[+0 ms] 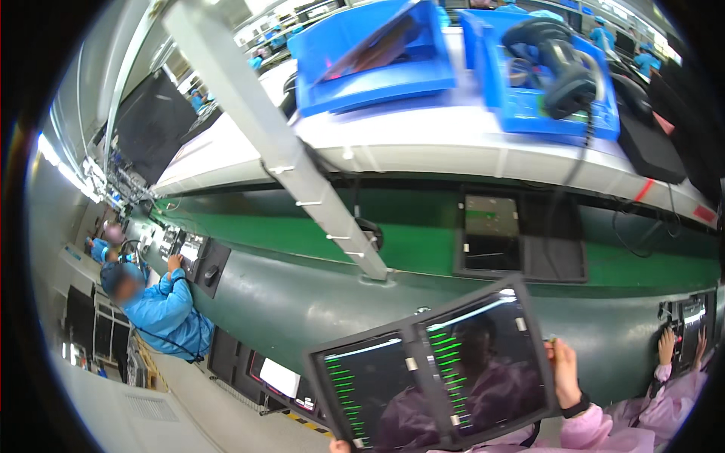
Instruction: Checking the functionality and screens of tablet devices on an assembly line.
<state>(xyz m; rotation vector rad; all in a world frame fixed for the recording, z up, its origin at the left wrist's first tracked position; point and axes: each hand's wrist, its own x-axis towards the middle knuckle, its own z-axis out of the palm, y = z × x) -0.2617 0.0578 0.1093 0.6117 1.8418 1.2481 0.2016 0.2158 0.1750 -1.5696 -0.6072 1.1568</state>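
I hold a black two-compartment tray (432, 389) tilted above the near edge of the green bench. Each compartment carries a glossy dark panel, a left panel (381, 396) and a right panel (491, 377). Both mirror pink clothing and show a row of short green streaks. My right hand (563, 371), with a black band at the wrist, is closed on the tray's right rim. Of my left hand (340, 446) only the fingers show, at the tray's lower left corner; the picture's edge cuts off the rest.
Across the bench, another black tray (555, 234) lies on the green conveyor strip (408, 245). A white post (302, 174) rises from the bench. Blue bins (377, 94) and a handheld scanner (563, 72) occupy the shelf. Co-workers sit left, in blue (170, 313), and right, hands (666, 346) on a device.
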